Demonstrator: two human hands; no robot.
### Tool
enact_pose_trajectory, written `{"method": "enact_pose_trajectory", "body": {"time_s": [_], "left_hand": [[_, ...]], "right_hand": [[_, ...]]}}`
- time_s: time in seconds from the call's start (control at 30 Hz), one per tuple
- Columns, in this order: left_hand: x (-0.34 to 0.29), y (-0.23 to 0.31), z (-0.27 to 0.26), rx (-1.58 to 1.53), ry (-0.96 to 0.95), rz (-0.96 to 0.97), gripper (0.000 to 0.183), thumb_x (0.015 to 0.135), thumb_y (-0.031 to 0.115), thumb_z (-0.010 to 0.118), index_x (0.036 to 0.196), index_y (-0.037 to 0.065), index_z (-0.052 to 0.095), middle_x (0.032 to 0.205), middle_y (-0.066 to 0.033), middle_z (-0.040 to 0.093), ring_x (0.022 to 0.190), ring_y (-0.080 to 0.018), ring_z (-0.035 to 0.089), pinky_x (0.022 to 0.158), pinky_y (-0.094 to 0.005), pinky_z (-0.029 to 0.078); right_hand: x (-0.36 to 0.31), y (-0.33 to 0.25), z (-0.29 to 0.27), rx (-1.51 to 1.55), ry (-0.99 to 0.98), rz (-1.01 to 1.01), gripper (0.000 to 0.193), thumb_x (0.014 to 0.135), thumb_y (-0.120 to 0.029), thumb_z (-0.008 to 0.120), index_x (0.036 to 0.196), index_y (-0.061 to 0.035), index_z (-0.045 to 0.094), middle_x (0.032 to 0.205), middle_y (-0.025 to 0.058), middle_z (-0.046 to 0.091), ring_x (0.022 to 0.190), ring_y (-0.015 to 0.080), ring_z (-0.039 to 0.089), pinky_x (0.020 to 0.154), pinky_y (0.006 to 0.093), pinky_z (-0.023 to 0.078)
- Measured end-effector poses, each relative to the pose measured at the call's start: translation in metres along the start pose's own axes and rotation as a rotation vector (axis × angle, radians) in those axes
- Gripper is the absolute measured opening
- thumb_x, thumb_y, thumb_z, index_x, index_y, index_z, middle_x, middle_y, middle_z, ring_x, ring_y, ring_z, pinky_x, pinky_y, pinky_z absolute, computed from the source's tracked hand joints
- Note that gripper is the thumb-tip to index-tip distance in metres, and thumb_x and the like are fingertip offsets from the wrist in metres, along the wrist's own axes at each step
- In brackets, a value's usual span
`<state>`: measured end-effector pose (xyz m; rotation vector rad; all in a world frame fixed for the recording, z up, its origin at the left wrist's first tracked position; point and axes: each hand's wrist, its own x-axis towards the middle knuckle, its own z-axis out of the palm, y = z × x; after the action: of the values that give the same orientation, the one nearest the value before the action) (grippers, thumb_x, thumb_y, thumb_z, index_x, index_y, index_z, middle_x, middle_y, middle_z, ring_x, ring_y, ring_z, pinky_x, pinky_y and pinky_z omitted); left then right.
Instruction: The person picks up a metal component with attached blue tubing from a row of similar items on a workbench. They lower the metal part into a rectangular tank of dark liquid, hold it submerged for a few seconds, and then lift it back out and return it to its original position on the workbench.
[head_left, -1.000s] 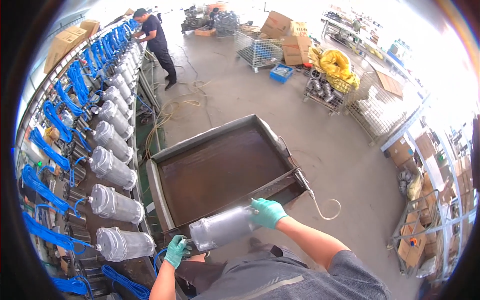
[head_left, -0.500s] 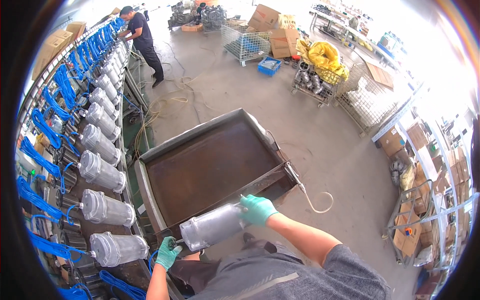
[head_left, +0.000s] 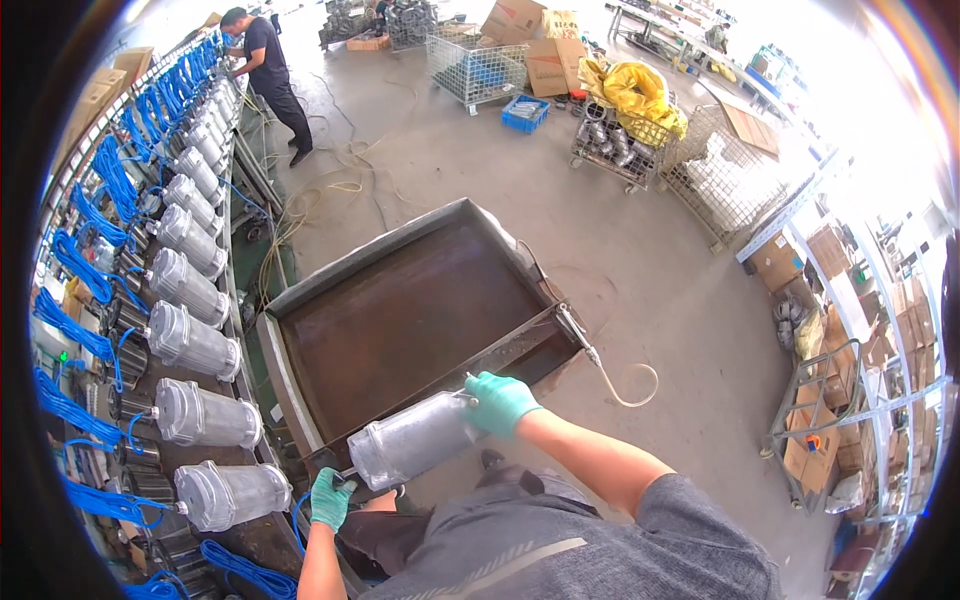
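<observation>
A: Call the grip!

B: Right hand (head_left: pixel 500 404) is curled over the right end of the cylinder (head_left: pixel 412 442), gripping it there. Left hand (head_left: pixel 330 498) sits bent at the stub (head_left: pixel 348 472) on the other end; how tightly, I can't tell.

A: Heavy, you reckon?

B: Looks like cast metal, so likely weighty and stiff, nothing that squashes. Those smooth sides could slide under gloved fingers, so the two ends are the place to hold; the slim stub seems better for steadying than lifting.

A: And where is it?

B: Aslant, just beside the near edge of the tank (head_left: pixel 288 385)! Touching? Can't make out. Leftward, more cylinders (head_left: pixel 232 495) line the right edge of the bench (head_left: pixel 265 540).
</observation>
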<state>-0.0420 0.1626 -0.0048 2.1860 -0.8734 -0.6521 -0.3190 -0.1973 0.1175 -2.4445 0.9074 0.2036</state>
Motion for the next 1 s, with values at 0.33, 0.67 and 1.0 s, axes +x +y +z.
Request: {"method": "enact_pose_trajectory", "body": {"time_s": [0.33,0.67,1.0], "left_hand": [[-0.008,0.020,-0.004,-0.204,0.007,-0.162,0.057,0.086,-0.002,0.078,0.137,0.005,0.054,0.111,-0.0040,0.061,0.097,-0.0161,0.059,0.092,-0.0307,0.052],[-0.014,0.015,-0.022,-0.046,0.186,-0.036,0.057,0.092,0.002,0.071,0.146,0.005,0.051,0.124,-0.0062,0.065,0.098,-0.0151,0.061,0.093,-0.0320,0.052],[0.024,0.040,-0.027,-0.204,0.314,0.070,0.053,0.105,0.029,0.060,0.151,0.006,0.049,0.132,-0.0038,0.057,0.104,-0.0126,0.054,0.081,-0.0241,0.044]], "right_hand": [[-0.031,0.016,-0.025,0.326,0.020,-0.012,0.067,0.092,-0.044,0.070,0.144,-0.0049,0.055,0.132,0.0217,0.063,0.122,0.0385,0.064,0.101,0.0461,0.053],[-0.027,0.230,0.047,0.170,0.623,0.541,0.046,0.086,-0.028,0.079,0.119,-0.0011,0.060,0.116,0.0267,0.064,0.105,0.0436,0.065,0.092,0.0491,0.054],[-0.008,0.235,0.010,1.326,-0.030,0.646,0.025,0.097,-0.034,0.061,0.111,-0.0147,0.066,0.084,0.0031,0.063,0.064,0.0164,0.057,0.053,0.0351,0.048]]}}
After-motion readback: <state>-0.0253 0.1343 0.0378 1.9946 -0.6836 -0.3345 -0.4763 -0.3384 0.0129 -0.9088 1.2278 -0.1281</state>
